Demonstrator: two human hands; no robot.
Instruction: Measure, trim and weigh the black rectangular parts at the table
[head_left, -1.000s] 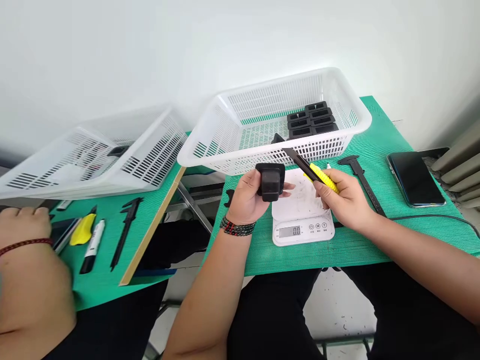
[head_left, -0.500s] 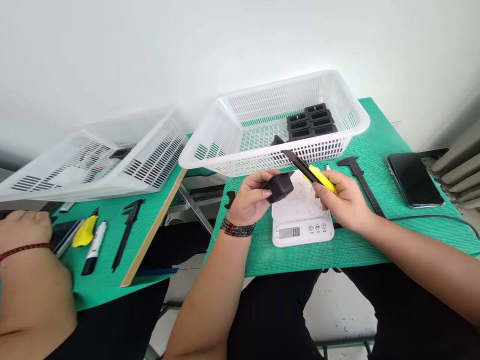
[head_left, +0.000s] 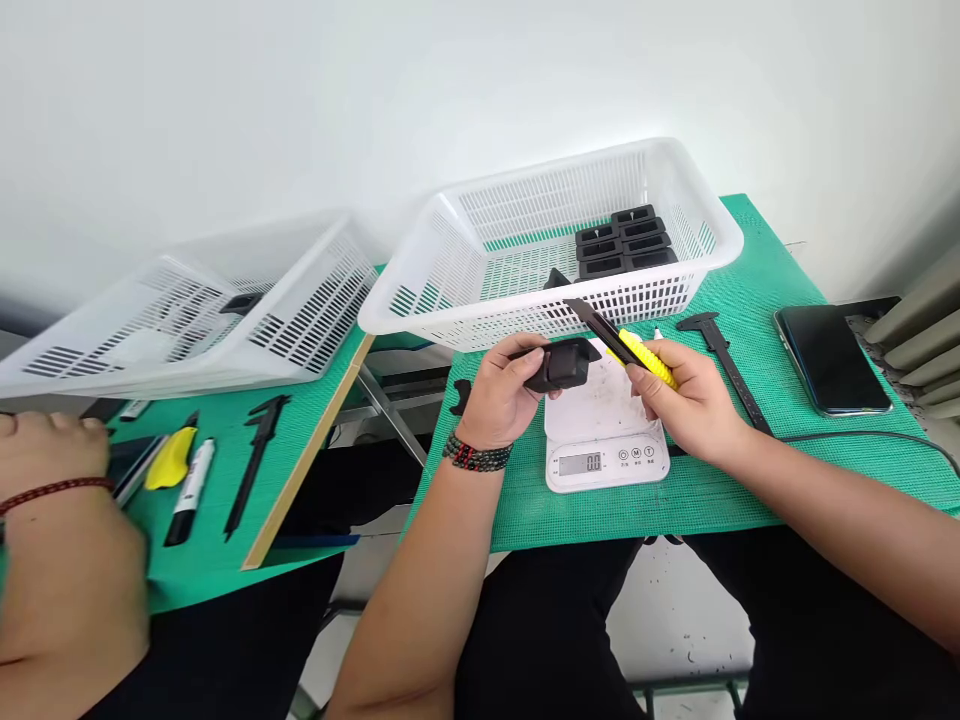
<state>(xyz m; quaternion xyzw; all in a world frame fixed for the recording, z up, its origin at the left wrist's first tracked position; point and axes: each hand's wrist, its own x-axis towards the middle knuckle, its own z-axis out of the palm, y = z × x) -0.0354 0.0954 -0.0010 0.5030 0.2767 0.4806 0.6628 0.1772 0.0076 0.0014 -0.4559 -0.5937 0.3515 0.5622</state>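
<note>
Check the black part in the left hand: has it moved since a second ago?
Yes. The black part has turned from upright to lying flat in the left hand and sits lower and further right over the scale, nearer the knife.

Yellow knife (head_left: 643,357) — black part (head_left: 561,365), seemingly.

- Bright, even daylight fills the scene; the white wall (head_left: 300,90) looks almost washed out.
- Shadows are soft and faint, lying just under the white basket (head_left: 555,250) and the hands.
- A pale reflection shows on the dark phone (head_left: 832,358) screen.
- The wide lens bends straight lines towards the edges.
- A co-worker's hand (head_left: 52,440) at the far left is blurred; the centre is sharp.
</note>
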